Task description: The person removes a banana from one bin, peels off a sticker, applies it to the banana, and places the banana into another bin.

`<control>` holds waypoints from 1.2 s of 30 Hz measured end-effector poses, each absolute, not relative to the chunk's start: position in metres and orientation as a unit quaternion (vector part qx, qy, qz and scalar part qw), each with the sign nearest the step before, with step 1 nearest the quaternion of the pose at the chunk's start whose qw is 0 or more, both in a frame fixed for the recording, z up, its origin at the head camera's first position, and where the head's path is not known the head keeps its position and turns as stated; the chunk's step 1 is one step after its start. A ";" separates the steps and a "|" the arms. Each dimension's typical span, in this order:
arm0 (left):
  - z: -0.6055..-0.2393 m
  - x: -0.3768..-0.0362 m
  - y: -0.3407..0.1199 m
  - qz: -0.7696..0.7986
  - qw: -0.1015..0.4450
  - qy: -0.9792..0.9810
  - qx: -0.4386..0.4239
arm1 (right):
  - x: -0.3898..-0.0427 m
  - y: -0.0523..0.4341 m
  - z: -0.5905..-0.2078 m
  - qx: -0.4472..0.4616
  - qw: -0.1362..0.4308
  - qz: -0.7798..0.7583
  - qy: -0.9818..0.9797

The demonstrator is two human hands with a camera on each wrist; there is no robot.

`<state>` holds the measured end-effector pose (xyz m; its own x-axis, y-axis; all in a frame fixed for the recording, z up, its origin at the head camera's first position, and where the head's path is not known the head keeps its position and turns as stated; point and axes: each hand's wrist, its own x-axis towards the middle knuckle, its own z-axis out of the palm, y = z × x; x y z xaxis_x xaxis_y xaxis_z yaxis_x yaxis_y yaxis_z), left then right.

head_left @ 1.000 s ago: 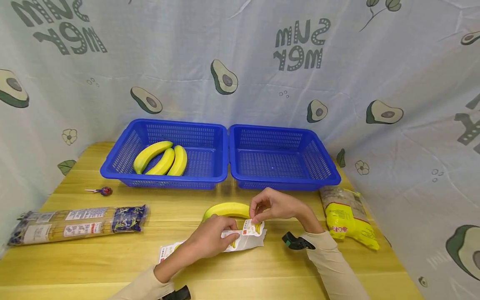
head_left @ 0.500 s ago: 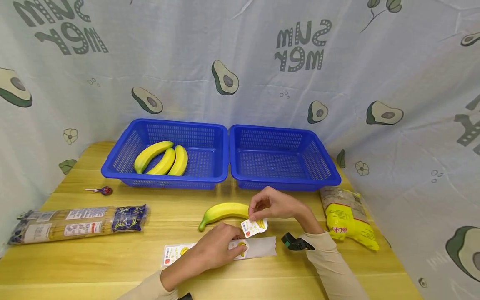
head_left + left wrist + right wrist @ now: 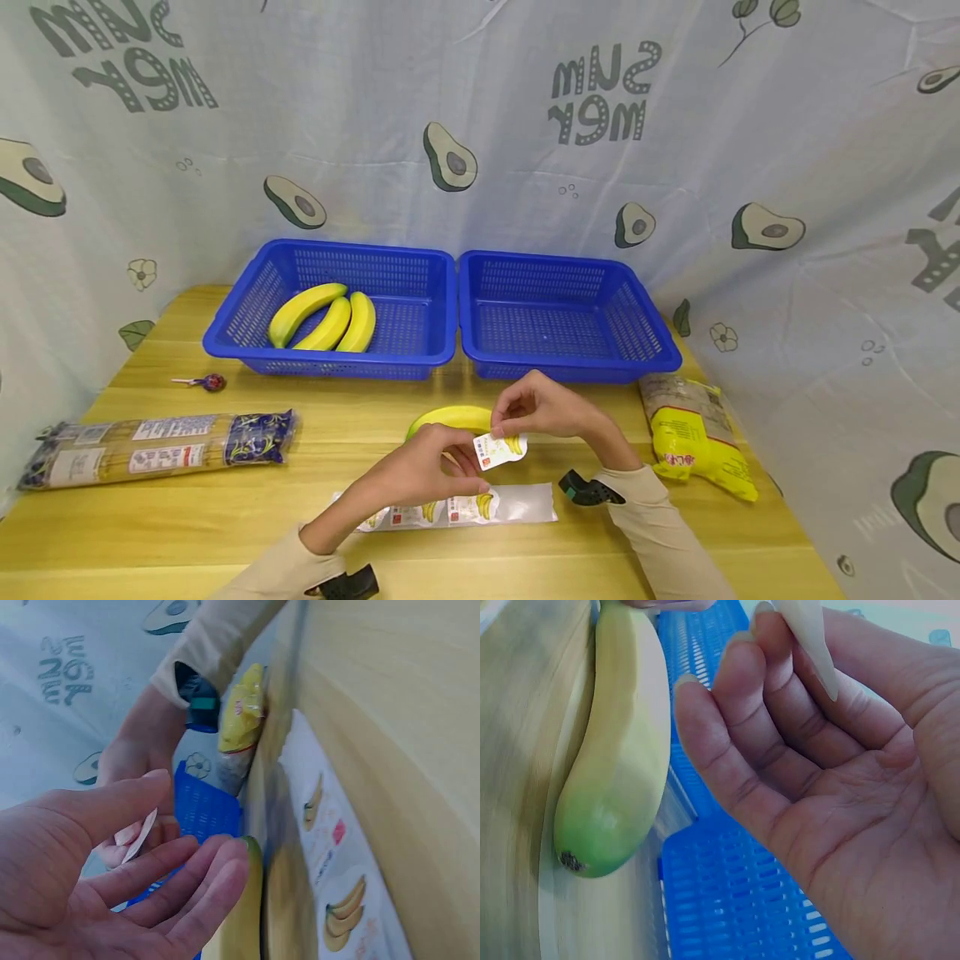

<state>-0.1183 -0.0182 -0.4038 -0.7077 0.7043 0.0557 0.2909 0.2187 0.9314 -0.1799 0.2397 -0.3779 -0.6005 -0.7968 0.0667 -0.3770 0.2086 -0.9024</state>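
Nearest, along the front of the wooden table [image 3: 225,525], a strip of sticker backing sheet [image 3: 465,507] lies flat with its long axis running left to right, banana pictures printed along it. Just above it the left hand [image 3: 420,471] hovers with fingers loosely curved and spread, gripping nothing; in the left wrist view its fingers [image 3: 187,877] reach toward the banana without a clear touch. The right hand [image 3: 543,408] pinches a small banana sticker [image 3: 498,448] between thumb and forefinger, holding it in the air over the table between the two hands, its printed face toward the head camera; in the right wrist view only a pale edge of the sticker [image 3: 810,641] shows at the fingertips, the other fingers relaxed. Behind the hands a loose banana [image 3: 450,415] lies on the table, long axis left to right, its green tip pointing to the person's left, partly hidden by both hands. To the left lie a long noodle packet [image 3: 157,448] and a lollipop [image 3: 202,382]; to the right, a yellow bag [image 3: 693,433]. Farther back stand two blue baskets side by side, touching: the left basket [image 3: 247,283] holds three bananas [image 3: 330,321] lying diagonally, and the right basket [image 3: 645,308] sits beside it, in front of the avocado-print cloth [image 3: 450,158].
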 end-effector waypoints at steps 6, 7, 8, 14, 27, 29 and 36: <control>-0.396 -0.127 -0.027 0.553 0.192 0.753 0.300 | -0.179 0.232 -0.378 -0.387 0.196 -0.503 0.748; -0.395 -0.127 -0.028 0.558 0.190 0.754 0.291 | -0.178 0.231 -0.378 -0.384 0.194 -0.507 0.747; -0.394 -0.128 -0.029 0.564 0.189 0.752 0.283 | -0.178 0.230 -0.379 -0.381 0.193 -0.511 0.746; -0.395 -0.129 -0.031 0.608 0.177 0.733 0.248 | -0.178 0.225 -0.383 -0.382 0.191 -0.529 0.733; -0.396 -0.137 -0.033 0.590 0.105 0.776 0.195 | -0.184 0.230 -0.389 -0.358 0.143 -0.497 0.778; -0.396 -0.138 -0.034 0.589 0.101 0.779 0.188 | -0.185 0.230 -0.390 -0.353 0.139 -0.497 0.780; -0.402 -0.144 -0.031 0.571 0.074 0.800 0.167 | -0.183 0.225 -0.390 -0.304 0.116 -0.483 0.813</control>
<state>-0.1436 -0.0314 -0.4024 -0.9331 0.3522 0.0724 0.1831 0.2923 0.9386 -0.1835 0.2254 -0.3901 -0.7880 -0.6067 0.1047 -0.3816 0.3478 -0.8564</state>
